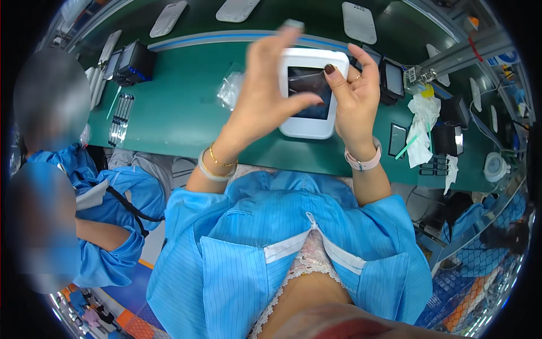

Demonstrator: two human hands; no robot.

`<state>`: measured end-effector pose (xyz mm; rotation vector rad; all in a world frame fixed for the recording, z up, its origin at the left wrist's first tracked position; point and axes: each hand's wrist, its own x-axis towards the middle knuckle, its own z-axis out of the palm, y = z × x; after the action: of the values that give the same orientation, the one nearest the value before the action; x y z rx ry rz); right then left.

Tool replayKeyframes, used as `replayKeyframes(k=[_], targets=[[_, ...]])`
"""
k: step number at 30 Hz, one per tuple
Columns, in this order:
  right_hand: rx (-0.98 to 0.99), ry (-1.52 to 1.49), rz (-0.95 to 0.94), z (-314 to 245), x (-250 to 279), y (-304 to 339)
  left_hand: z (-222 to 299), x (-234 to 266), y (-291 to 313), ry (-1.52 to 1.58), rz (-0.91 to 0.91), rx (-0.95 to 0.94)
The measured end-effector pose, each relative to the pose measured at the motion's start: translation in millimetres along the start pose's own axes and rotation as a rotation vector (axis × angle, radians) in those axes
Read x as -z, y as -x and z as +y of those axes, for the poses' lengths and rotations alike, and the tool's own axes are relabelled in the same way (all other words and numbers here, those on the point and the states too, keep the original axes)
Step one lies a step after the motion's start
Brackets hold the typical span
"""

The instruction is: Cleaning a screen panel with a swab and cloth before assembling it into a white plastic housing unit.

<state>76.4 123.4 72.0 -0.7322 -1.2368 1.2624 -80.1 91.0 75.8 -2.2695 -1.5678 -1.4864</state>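
A white rounded housing [307, 129] with a dark rectangular screen [307, 90] is held up over the green bench. My right hand [358, 96] grips its right edge, the thumb on the front and a ringed finger behind. Pale streaks cross the screen; whether they are film or reflection I cannot make out. My left hand [262, 93], slightly smeared by motion, is at the housing's left side with thumb and fingers spread. Its thumb reaches over the screen's lower part, and a pale cap covers one fingertip. Crumpled clear plastic [230, 90] lies beside the left hand.
Dark screen modules [131, 63] are stacked at the left, near several black strips [121, 120]. On the right are more modules [392, 79], crumpled white tissue [422, 121] and a round white container [495, 166]. White housings [359, 22] line the far side. A co-worker's blue sleeve [121, 192] is at left.
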Motion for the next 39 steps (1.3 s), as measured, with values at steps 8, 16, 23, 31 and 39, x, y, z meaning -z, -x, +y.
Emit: replayKeyframes(k=[8,16,23,31,39], targets=[[0.024,-0.047,-0.102,-4,-9,-14,-22,30,5,0.655,-0.104,0.517],[-0.005,0.079,-0.241,-11,-13,-22,-23,9,19,1.065,-0.038,0.697],[0.041,0.183,-0.268,-15,-29,-32,-32,15,11,1.073,-0.012,0.668],[-0.074,0.186,-0.316,-16,-25,-46,-33,14,-3,0.940,0.029,0.702],[-0.653,0.187,-0.589,-22,-11,-57,-65,7,-25,1.304,0.062,0.890]])
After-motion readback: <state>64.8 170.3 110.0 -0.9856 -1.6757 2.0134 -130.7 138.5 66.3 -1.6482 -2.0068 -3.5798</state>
